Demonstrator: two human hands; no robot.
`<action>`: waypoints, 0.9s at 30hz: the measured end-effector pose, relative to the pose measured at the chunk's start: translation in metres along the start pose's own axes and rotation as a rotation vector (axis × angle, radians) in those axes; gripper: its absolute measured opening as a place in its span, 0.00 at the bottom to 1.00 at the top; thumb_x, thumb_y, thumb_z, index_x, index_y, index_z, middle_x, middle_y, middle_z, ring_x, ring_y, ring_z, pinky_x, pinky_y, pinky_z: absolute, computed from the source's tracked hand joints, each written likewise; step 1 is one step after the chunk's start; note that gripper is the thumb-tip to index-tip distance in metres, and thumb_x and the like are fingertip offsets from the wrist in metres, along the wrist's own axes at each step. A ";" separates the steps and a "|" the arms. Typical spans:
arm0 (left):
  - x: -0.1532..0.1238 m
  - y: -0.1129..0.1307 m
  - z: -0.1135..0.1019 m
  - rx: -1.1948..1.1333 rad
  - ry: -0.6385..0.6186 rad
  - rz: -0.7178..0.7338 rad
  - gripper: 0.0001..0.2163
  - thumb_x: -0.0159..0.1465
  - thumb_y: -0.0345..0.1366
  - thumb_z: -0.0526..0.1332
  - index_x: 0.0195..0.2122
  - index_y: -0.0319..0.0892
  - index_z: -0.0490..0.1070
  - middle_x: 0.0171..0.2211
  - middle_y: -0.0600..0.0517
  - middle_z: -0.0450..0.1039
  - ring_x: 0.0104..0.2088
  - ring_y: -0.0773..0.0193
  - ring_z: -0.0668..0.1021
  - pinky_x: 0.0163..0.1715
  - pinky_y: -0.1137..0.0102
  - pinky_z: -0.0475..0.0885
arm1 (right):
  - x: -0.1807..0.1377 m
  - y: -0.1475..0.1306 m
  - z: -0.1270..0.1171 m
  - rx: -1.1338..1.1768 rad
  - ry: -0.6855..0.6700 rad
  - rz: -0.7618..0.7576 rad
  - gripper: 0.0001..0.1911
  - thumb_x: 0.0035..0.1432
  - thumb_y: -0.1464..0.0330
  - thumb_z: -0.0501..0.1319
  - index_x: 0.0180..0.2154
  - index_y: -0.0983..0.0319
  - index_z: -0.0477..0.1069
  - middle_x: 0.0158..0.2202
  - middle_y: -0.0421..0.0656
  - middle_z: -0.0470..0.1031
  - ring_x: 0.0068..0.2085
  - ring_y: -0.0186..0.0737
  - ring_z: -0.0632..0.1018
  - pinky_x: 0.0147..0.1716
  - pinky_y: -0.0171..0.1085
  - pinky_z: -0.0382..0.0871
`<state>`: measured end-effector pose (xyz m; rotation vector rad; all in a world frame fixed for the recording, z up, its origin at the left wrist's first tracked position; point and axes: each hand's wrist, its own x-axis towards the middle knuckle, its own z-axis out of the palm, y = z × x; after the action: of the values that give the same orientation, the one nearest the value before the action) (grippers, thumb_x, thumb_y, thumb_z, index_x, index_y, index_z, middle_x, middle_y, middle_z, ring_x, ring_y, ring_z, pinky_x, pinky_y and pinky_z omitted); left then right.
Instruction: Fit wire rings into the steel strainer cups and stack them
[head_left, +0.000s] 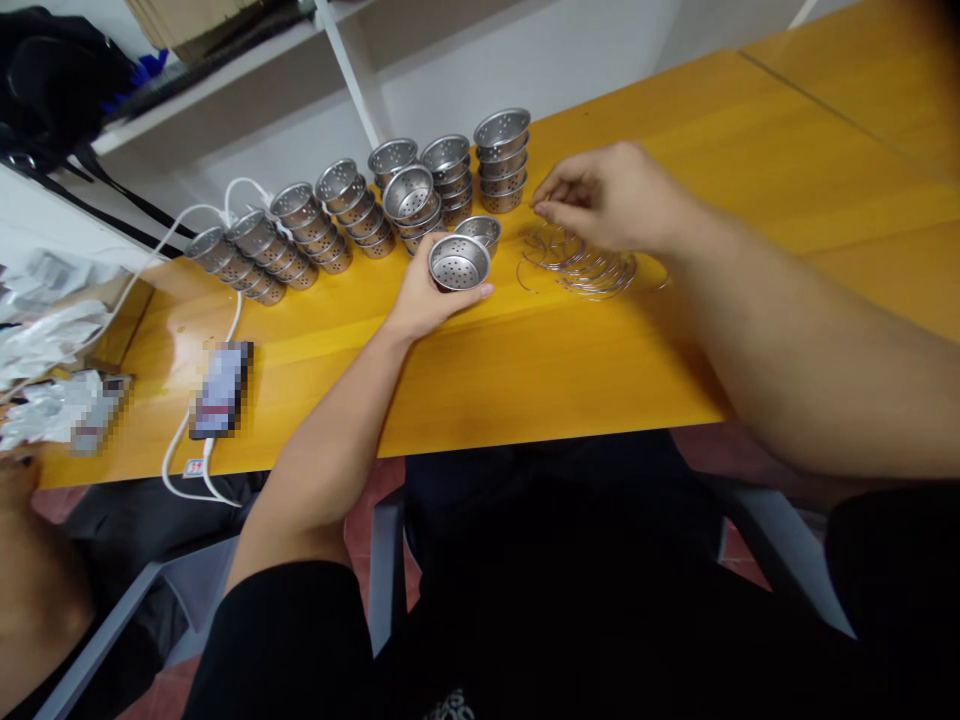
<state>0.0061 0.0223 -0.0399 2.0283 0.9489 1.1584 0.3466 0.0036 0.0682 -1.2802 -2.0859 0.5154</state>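
My left hand is wrapped round a perforated metal cup, its open mouth tilted toward me. Right behind that cup is another perforated cup. Over a loose pile of thin bent metal wires, my right hand has its thumb and fingers pinched together. Whether a wire is between those fingertips is too blurred to make out. Nested stacks of the same cups stand in a row along the back, among them a tall stack left of my right hand and a front stack near my left.
The yellow table runs along a white shelf. A phone with a white cable lies at left. Farther left are plastic bags and another person's arm. Chair armrests flank me.
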 end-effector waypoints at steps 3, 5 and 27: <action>0.003 -0.014 -0.001 0.016 -0.019 0.028 0.54 0.57 0.72 0.92 0.76 0.55 0.72 0.68 0.43 0.80 0.76 0.35 0.84 0.80 0.39 0.83 | 0.001 -0.002 0.022 0.136 0.037 -0.074 0.08 0.86 0.78 0.73 0.51 0.61 0.88 0.44 0.48 0.88 0.39 0.40 0.79 0.44 0.43 0.74; 0.005 -0.023 0.000 0.007 -0.032 0.066 0.55 0.59 0.73 0.90 0.79 0.56 0.69 0.72 0.42 0.78 0.78 0.35 0.83 0.82 0.40 0.81 | 0.002 -0.004 0.035 0.184 0.072 -0.109 0.09 0.85 0.78 0.73 0.50 0.59 0.87 0.39 0.43 0.83 0.37 0.39 0.75 0.41 0.42 0.71; 0.008 -0.022 0.008 -0.025 -0.046 0.112 0.55 0.69 0.73 0.82 0.88 0.60 0.61 0.80 0.39 0.73 0.81 0.38 0.81 0.84 0.42 0.80 | 0.000 -0.007 0.056 0.427 0.174 -0.155 0.24 0.78 0.39 0.81 0.45 0.50 0.84 0.31 0.42 0.72 0.35 0.49 0.69 0.39 0.51 0.71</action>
<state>0.0102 0.0395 -0.0568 2.1014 0.8031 1.1716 0.3035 -0.0002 0.0319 -0.8762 -1.7894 0.7074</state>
